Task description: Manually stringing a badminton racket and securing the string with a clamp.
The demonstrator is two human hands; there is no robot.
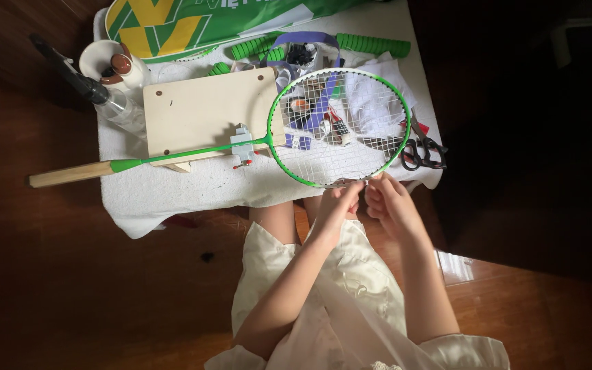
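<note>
At racket rim's near edge — both hands: L & R pinching string.

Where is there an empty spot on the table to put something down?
Bare white cloth lies below the racket's shaft, left of both hands. The wooden board top is mostly bare. Crowded: under the racket head and by the scissors.

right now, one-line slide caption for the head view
Both hands pinch string at the near rim of a green racket clamped on a wooden board.
</note>
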